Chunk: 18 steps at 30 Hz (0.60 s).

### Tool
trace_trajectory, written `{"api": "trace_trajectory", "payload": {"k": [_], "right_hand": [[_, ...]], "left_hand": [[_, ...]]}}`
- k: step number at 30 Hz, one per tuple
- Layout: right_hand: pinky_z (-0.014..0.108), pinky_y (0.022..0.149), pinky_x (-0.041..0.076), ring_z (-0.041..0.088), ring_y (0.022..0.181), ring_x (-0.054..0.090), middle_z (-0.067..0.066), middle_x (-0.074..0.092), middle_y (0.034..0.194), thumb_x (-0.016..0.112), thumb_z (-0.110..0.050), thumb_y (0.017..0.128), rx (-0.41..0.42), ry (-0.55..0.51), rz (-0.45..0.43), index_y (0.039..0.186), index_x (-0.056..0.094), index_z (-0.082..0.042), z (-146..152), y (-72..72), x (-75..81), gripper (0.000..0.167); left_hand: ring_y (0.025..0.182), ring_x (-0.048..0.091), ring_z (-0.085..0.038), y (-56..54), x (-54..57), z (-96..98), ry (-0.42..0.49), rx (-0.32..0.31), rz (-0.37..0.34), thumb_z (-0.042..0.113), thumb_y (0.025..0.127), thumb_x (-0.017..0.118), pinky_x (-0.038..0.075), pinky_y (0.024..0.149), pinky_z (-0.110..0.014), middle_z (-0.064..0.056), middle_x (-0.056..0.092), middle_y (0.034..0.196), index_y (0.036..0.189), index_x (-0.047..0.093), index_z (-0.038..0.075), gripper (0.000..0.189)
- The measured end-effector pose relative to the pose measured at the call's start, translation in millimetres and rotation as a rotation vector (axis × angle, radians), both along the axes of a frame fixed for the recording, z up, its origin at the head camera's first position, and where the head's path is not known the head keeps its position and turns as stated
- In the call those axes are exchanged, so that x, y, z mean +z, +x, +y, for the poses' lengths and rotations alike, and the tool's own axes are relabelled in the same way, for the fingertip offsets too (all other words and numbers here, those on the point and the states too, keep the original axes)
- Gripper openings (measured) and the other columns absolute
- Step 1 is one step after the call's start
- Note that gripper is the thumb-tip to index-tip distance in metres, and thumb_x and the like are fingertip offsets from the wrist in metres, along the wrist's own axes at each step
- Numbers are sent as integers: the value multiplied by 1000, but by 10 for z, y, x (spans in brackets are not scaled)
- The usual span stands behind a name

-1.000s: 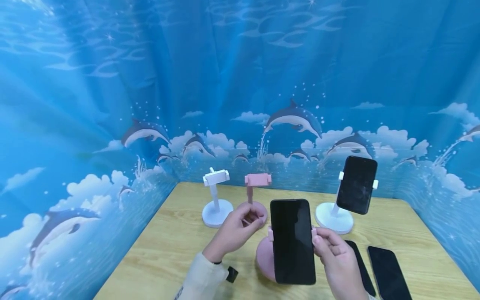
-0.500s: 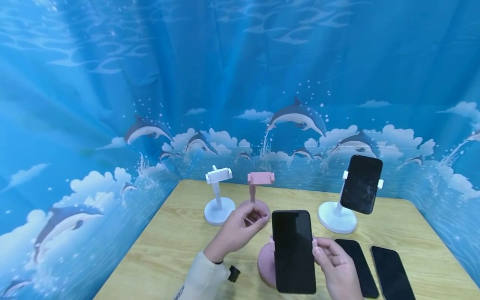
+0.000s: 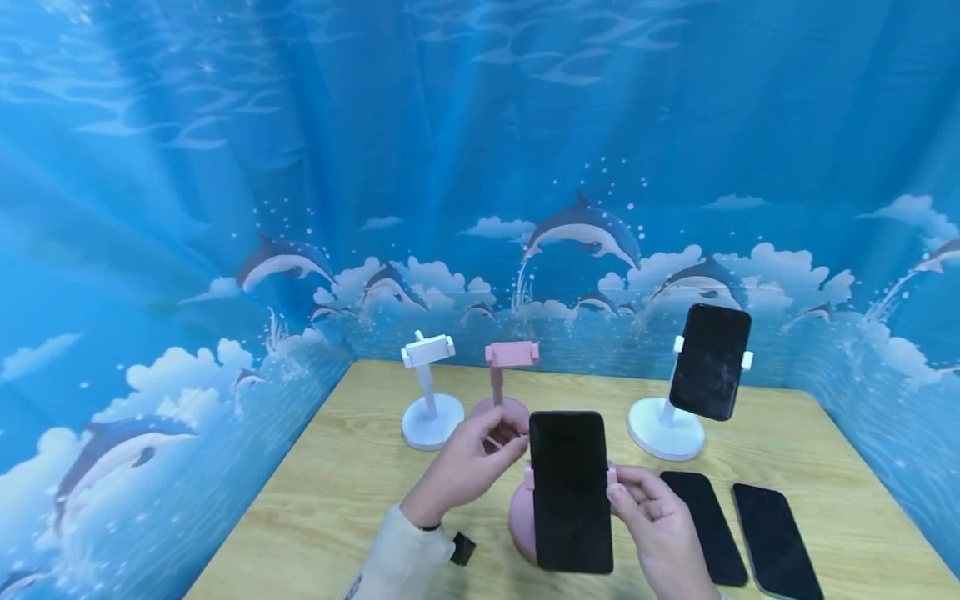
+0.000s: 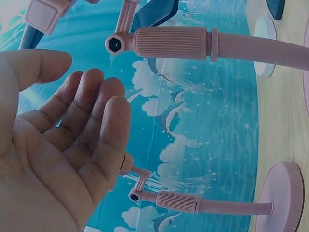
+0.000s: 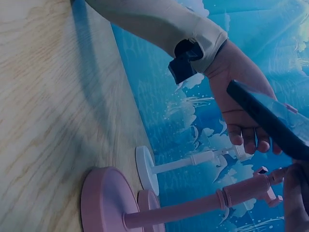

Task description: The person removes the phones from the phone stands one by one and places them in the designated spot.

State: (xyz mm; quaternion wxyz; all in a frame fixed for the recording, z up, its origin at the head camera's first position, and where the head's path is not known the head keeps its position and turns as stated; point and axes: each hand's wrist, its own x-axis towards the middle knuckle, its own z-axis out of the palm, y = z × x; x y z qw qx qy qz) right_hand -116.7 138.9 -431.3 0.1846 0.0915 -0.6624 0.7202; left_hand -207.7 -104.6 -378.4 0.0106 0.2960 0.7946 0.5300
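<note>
A black smartphone (image 3: 572, 492) sits upright in the clamp of a pink phone stand (image 3: 521, 523) near the table's front. My right hand (image 3: 663, 525) pinches the right end of that pink clamp, beside the phone's edge. To the left of the phone, my left hand (image 3: 471, 458) hovers with fingers loosely bent and nothing between them. In the left wrist view its palm and relaxed fingers lie near the stand's ribbed neck (image 4: 174, 42) without gripping it. The right wrist view shows the stand's round base (image 5: 108, 198) on the table, while the right fingers are mostly cut off.
Behind stand an unloaded white stand (image 3: 427, 354) and a second pink stand (image 3: 512, 354). Another white stand (image 3: 666, 429) at the back right carries a phone (image 3: 711, 362). Two black phones, one nearer (image 3: 705, 529) and one farther right (image 3: 778, 542), lie flat on the table.
The phone in the front stand dips, then rises partway, and shifts slightly left, my right hand moving with it. My left hand keeps about the same place. The head view shifts a little.
</note>
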Motion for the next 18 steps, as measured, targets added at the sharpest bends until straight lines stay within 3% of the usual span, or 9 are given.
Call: {"api": "trace_trajectory", "payload": {"k": [6,12,15,18], "right_hand": [[24,78,59,6,96,69,-4,75,112,56,5,103,23,52,-26,116,64,9,22,-26,38,16],[26,78,59,10,92,69,0,71,107,51,1,106,98,190,18,126,58,10,120,-81,165,23],[26,78,60,13,90,69,3,69,106,49,-1,108,113,245,51,130,56,8,193,-128,236,25],[26,77,59,16,86,69,5,68,102,50,-2,108,103,287,60,126,58,7,251,-172,282,22]], "left_hand": [[93,64,-16,25,31,-16,13,-14,20,22,104,65,57,80,-36,6,64,106,111,68,27,9],[90,66,-17,85,195,-82,20,-11,20,20,104,64,58,80,-33,2,70,106,115,67,20,12],[91,67,-16,118,272,-136,-30,-23,-6,21,103,64,58,82,-35,-2,72,108,118,68,18,15],[95,66,-15,141,299,-183,-102,-75,-38,24,102,66,57,86,-34,-3,71,110,120,68,20,19]]}}
